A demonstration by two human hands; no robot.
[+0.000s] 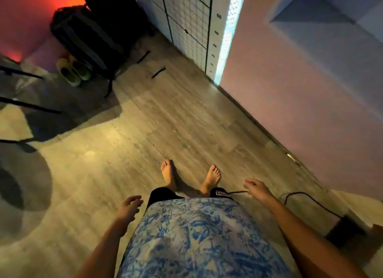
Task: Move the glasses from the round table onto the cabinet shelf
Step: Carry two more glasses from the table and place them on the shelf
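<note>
The person stands barefoot on a wood-look floor (165, 116), seen from above, in a blue-patterned shirt (196, 236). The left hand (129, 208) hangs at the near left with fingers loosely spread and holds nothing. The right hand (257, 187) hangs at the near right, fingers relaxed and open, also empty. A black cord (306, 201) runs along the floor just right of it. At the far left stand a dark suitcase (83, 39) and a pair of green shoes (74, 72) beside thin black legs (27, 105) of furniture. The glasses are nowhere in view, so I cannot tell where they are.
</note>
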